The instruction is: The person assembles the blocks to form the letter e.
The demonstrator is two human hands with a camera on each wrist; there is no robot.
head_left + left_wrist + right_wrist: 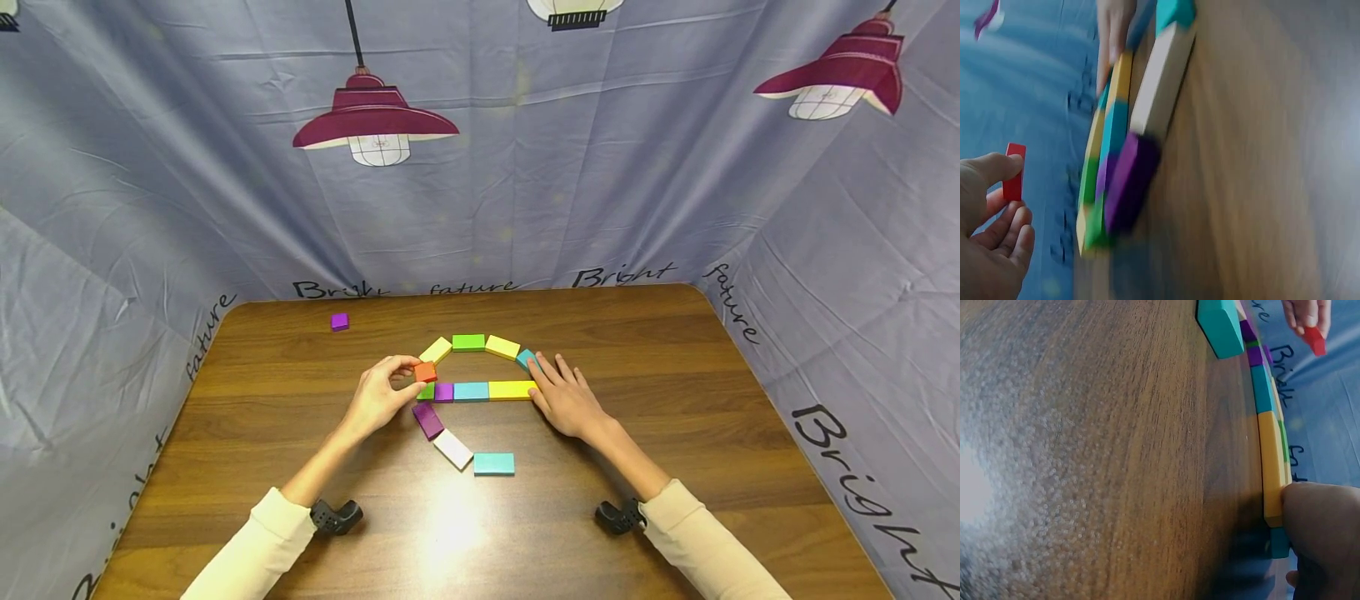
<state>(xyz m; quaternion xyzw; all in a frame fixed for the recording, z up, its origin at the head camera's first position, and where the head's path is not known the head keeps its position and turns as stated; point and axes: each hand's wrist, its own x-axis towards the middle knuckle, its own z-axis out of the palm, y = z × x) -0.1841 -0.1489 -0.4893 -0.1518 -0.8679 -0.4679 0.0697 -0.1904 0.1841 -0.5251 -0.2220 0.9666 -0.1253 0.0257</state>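
Left hand (382,396) is pinching an orange block (425,372) above the row's left end; right hand (564,400), fingers flat, is bracing the yellow block (512,389) at its right end.

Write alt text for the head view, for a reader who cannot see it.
A person's left hand pinches a small orange block at the left end of an arch of coloured blocks lying flat on a wooden table, while the right hand rests open against the arch's right end. A lone purple block lies apart, far left.
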